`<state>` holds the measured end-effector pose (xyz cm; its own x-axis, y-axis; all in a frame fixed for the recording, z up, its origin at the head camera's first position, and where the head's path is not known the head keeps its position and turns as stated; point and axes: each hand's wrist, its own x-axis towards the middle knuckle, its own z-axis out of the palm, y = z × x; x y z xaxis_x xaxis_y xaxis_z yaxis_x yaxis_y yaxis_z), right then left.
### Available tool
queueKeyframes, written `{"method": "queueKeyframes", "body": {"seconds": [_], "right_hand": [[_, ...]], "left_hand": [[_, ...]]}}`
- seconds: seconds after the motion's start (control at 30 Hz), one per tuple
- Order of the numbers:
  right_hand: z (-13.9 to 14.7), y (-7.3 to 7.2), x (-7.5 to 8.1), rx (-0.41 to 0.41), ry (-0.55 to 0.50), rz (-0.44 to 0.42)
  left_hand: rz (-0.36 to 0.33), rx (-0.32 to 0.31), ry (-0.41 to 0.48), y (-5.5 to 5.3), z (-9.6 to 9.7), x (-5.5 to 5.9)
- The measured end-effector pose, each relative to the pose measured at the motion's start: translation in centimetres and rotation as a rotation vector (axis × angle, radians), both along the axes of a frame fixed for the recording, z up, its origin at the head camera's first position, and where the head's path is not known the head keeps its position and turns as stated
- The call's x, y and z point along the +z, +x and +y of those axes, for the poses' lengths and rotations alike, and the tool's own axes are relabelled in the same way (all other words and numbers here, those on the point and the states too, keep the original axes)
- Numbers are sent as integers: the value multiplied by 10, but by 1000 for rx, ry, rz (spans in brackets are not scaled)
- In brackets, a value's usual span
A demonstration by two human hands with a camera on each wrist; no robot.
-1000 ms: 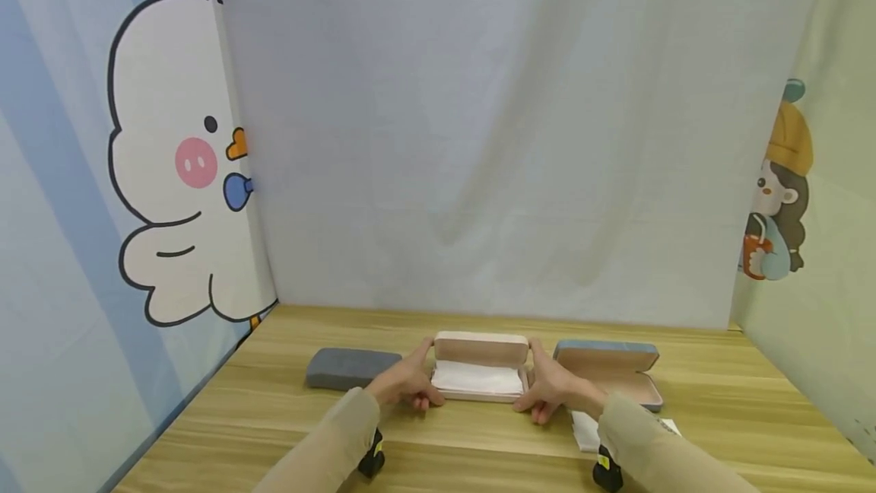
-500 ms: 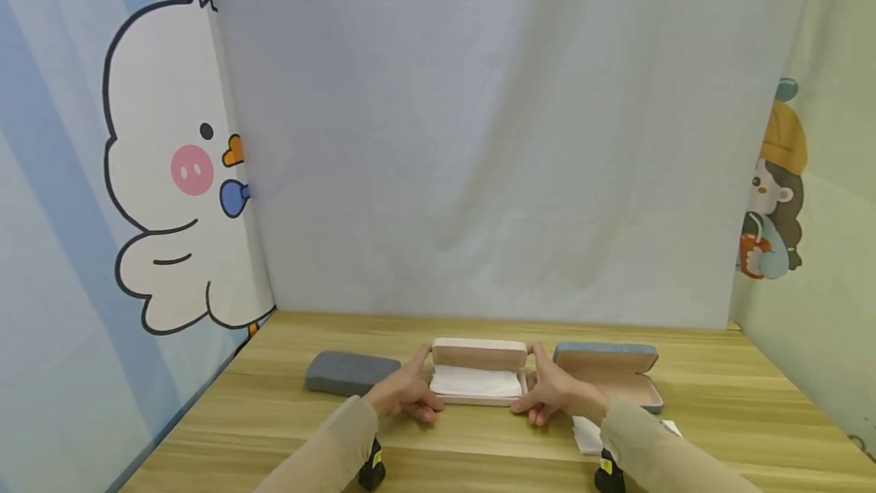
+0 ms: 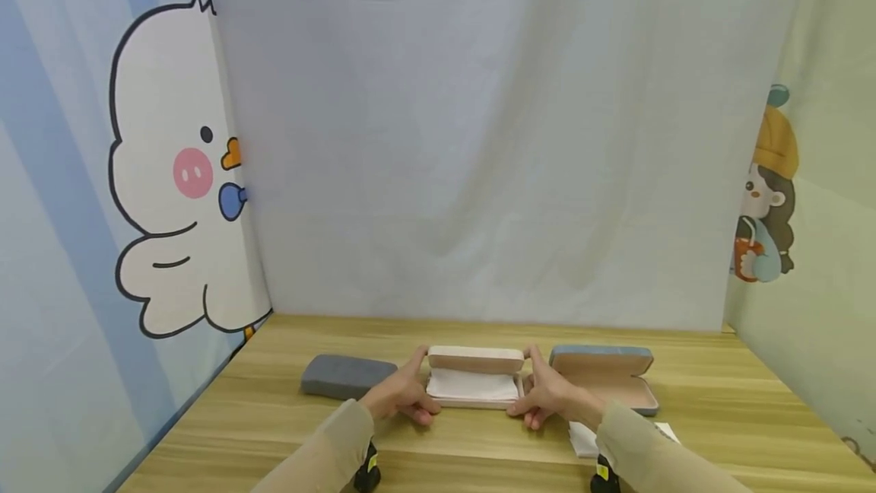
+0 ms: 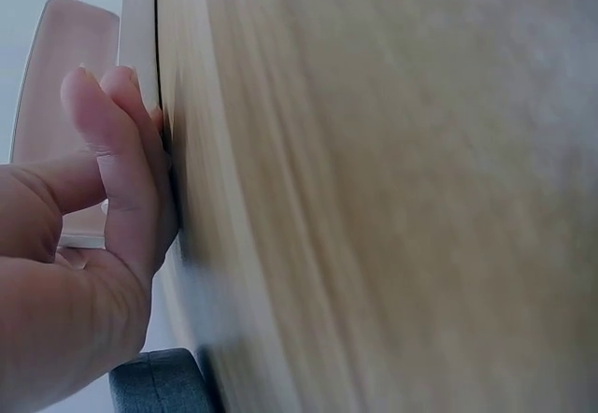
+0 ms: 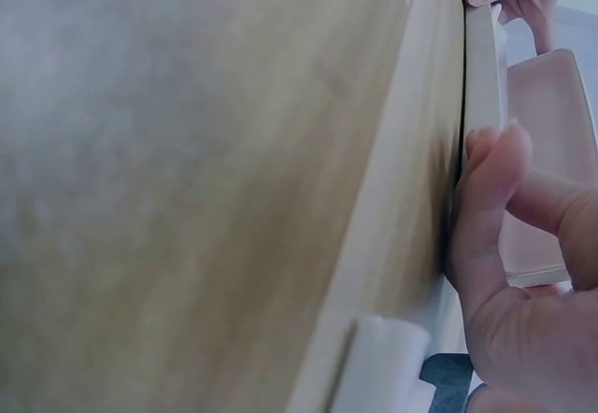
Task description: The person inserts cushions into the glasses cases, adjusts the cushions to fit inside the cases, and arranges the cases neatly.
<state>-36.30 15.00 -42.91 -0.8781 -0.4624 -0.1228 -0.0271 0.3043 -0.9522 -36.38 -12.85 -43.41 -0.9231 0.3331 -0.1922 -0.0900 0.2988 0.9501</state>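
Moved since a second ago: lid (image 3: 477, 360) of the white case (image 3: 474, 404), now tipped a little lower over its base; both hands remain at its two ends.

Item, white case: on the table (image 3: 472, 440), between the hands, part open, pinkish inside.

Item, white sheet (image 3: 474, 384): lying in the base, between the hands; cloth or paper, cannot tell.

Item, left hand (image 3: 406, 395): grips the case's left end, upper digit at the lid's corner, lower digits at the base's front corner.

Item, right hand (image 3: 550, 394): grips the right end in mirrored fashion. Pressure of either grip: cannot tell.

Item, grey case (image 3: 347, 376): closed, just left of the left hand.

Item, blue case (image 3: 601, 360): standing open, just right of and behind the right hand, lined in beige.

Item, white packet (image 3: 583, 440): flat on the table under the right wrist, partly hidden by the sleeve (image 3: 657, 447).

Item, pale curtain (image 3: 479, 135): beyond the hands, behind the table.
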Motion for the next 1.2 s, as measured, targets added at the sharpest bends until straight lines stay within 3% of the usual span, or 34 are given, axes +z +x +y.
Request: {"method": "queueKeyframes", "body": {"seconds": [0.3,0.77,1.2], "right_hand": [[-1,1,-1,-12,-3,4],[3,1,-2,5,-16,23],[1,8,-1,-32,29,87]], "left_hand": [[-4,1,-11,2,0,2],[34,-53,10,1,2,2],[152,-112,-15,5,2,3]]}}
